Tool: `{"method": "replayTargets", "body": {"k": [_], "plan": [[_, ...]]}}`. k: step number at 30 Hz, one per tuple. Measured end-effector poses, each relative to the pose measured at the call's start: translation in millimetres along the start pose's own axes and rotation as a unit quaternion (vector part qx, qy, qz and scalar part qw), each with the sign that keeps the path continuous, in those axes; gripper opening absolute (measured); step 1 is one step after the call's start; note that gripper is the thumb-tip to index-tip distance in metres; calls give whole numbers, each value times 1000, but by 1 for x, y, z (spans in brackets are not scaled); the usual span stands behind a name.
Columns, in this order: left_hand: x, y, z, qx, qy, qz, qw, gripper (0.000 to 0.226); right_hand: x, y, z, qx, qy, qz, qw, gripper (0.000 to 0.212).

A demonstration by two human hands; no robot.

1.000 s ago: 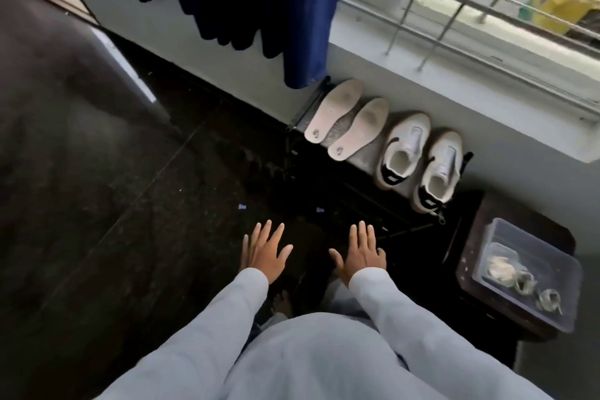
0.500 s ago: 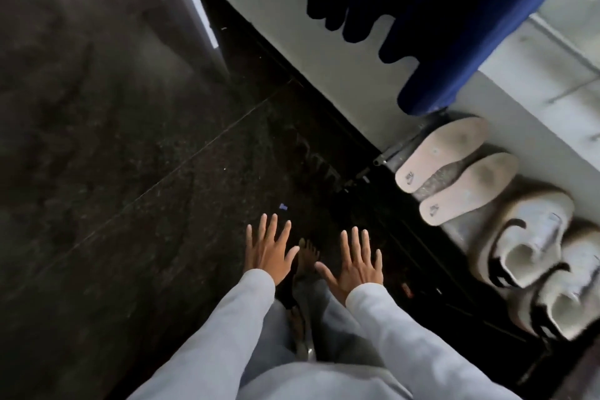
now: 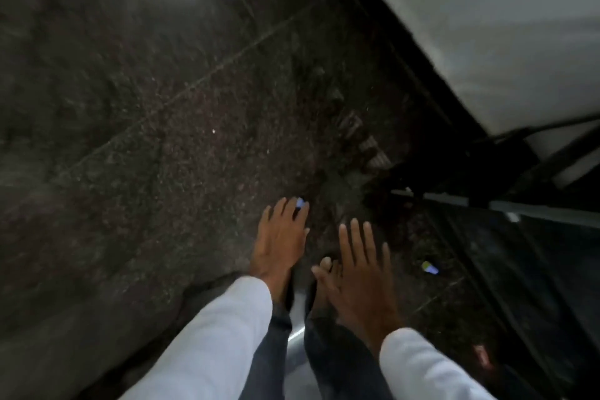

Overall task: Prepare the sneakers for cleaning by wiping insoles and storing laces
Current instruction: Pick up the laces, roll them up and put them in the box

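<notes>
Both of my hands are spread flat and empty in front of me, fingers splayed, grasping nothing: my left hand (image 3: 281, 242) slightly farther forward, my right hand (image 3: 360, 273) just beside it and a little nearer. What has changed in the last second is the view itself. It has swung down and to the left, so the sneakers, the two pale insoles and the clear box with the laces, which sat ahead and to the right of my hands a moment ago, have all dropped out of sight. I cannot describe how they look now; nothing of them shows. Beyond my fingers there is only the dark speckled floor (image 3: 146, 140), blurred by motion, with a small bluish scrap (image 3: 300, 202) at my left fingertips and another scrap (image 3: 429, 267) to the right of my right hand. A black metal rack frame (image 3: 506, 169) and the pale wall (image 3: 487, 26) sit farther right. I judge the preparation finished, since my hands carry nothing.
</notes>
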State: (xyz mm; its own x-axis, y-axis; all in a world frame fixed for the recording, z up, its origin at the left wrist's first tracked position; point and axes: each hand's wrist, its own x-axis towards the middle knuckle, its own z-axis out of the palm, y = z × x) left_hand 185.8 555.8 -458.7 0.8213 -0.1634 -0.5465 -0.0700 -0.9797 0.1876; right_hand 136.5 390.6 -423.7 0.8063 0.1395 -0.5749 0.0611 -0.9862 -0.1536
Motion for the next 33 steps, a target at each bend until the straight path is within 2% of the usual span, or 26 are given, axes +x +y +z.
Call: {"method": "replayTargets", "body": {"k": [6, 10, 15, 19, 21, 23, 25, 28, 31, 33], "plan": [[84, -27, 86, -36, -42, -13, 998, 46, 68, 22, 95, -24, -9, -13, 1000, 89], [114, -30, 120, -21, -49, 21, 998, 46, 85, 39, 132, -56, -29, -3, 998, 86], [132, -38, 143, -52, -13, 54, 997, 19, 91, 49, 142, -62, -32, -14, 997, 86], [136, -45, 148, -84, -13, 98, 991, 7, 88, 46, 136, -40, -27, -12, 999, 84], [131, -47, 142, -146, 0, 82, 986, 5, 84, 40, 124, 0, -20, -10, 1000, 78], [115, -42, 126, -208, 21, 76, 975, 10, 72, 34, 104, 100, 8, 17, 995, 67], [88, -30, 96, -267, 55, 87, 958, 13, 56, 25, 77, 212, 70, 35, 974, 57], [33, -1, 35, -337, 95, 79, 934, 18, 21, 10, 29, 321, 154, 62, 933, 47], [-20, 27, -21, -366, 77, 73, 925, 21, -18, -5, -25, 389, 165, 82, 902, 45], [-54, 44, -57, -381, 55, 79, 920, 21, -51, -14, -63, 400, 177, 77, 896, 42]]}}
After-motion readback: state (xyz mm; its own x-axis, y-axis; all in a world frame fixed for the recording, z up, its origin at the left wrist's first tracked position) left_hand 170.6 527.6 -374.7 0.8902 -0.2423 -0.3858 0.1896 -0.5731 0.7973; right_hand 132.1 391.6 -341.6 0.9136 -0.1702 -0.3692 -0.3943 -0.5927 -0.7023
